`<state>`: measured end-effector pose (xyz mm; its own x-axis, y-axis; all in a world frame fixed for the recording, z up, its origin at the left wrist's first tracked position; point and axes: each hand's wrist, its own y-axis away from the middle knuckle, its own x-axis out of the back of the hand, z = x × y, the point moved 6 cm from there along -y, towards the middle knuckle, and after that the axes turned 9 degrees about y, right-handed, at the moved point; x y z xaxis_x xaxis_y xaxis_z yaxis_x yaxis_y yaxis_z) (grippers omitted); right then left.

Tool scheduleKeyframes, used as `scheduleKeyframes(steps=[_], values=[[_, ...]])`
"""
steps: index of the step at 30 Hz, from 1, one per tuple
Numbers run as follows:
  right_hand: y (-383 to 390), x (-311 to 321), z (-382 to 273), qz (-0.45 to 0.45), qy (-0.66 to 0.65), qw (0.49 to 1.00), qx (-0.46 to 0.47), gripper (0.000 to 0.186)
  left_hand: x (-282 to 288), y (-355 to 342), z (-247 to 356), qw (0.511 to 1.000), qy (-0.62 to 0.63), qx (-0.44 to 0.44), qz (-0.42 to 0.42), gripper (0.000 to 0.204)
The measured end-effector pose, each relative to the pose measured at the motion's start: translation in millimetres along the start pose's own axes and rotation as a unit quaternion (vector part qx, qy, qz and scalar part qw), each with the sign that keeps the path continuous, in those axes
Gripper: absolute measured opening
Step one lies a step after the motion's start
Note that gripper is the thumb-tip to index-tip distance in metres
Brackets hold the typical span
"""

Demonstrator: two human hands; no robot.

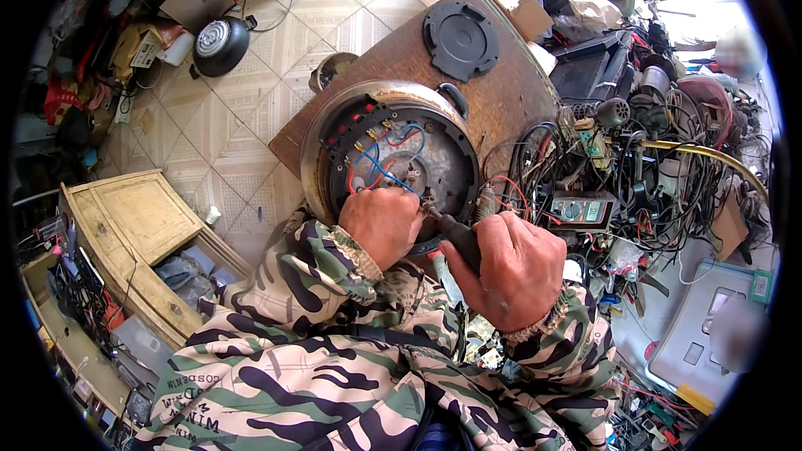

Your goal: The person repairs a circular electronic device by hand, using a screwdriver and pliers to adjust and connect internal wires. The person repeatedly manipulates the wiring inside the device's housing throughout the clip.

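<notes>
A round metal appliance base point(313, 134), opened up and worn on the outside, rests on the brown board. Inside its dark hollow run blue wires point(368, 153) and red wires point(383, 175). My left hand point(380, 221) is closed in a pinch at the near rim; a blue wire passes by its fingertips, and what the fingers hold is hidden. From the right, my right hand point(514, 267) grips a dark-handled tool point(459, 240) with a metal shaft. The tool's tip reaches into the base close to the left fingertips.
A round black plastic cover point(460, 40) lies on the board's point(384, 54) far part. Tangled cables and a multimeter point(581, 211) crowd the right side. A wooden cabinet point(142, 217) stands at the left; a black bowl-shaped part point(222, 46) sits on the tiled floor point(209, 117).
</notes>
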<state>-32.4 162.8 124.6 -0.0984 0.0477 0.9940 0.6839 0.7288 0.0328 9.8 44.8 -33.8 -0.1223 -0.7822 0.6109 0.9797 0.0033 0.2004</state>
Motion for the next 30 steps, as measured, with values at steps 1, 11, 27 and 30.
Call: scheduleKeyframes(steps=[1,11,27,30], values=[[-0.5,0.5,-1.0,-0.003,0.007,1.000,-0.009,0.038,0.2,-0.4,-0.7,1.000,0.000,0.000,0.004,0.023],[-0.4,-6.6,4.1,-0.017,-0.097,0.993,0.070,0.033,3.1,0.8,1.0,1.000,0.007,-0.002,0.006,0.023],[-2.1,-3.5,7.6,0.056,-0.075,0.995,0.030,0.038,4.0,1.0,2.3,1.000,0.000,-0.012,0.006,0.022],[0.3,-2.8,5.7,0.062,-0.057,0.996,0.013,0.038,4.2,1.1,2.0,1.000,0.000,-0.007,0.007,0.022]])
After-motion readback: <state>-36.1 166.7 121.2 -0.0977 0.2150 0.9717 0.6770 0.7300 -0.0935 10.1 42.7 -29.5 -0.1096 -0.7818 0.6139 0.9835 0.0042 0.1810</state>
